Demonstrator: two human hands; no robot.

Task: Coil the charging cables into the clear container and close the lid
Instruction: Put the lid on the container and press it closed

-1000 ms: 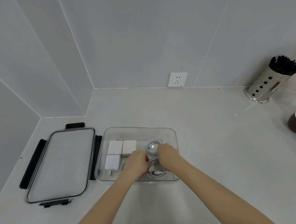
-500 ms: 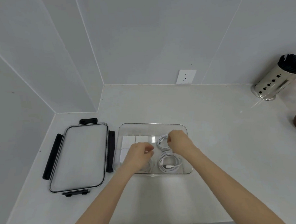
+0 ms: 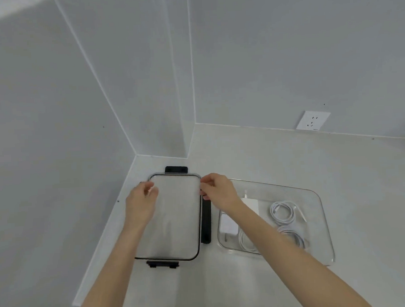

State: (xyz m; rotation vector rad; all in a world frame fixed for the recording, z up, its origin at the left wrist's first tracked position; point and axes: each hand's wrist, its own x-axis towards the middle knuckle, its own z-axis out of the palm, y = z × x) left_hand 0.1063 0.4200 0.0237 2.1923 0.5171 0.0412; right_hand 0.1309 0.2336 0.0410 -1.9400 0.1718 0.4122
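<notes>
The clear lid (image 3: 177, 220) with black clips lies flat on the counter, left of the clear container (image 3: 317, 217). My left hand (image 3: 141, 206) hovers over the lid's far left edge with its fingers apart and blurred. My right hand (image 3: 218, 192) pinches the lid's far right rim beside the black side clip (image 3: 205, 226). Inside the container lie coiled white cables (image 3: 282, 211) and white charger blocks (image 3: 227, 224). My right forearm crosses over the container's left part and hides some of its contents.
The lid sits close to the wall corner on the left. A white wall socket (image 3: 312, 123) is at the back right. Pale counter stretches to the right of and behind the container.
Both hands left the container and moved left onto the lid. The view swung left, so the utensil holder and bowl dropped out of sight.
</notes>
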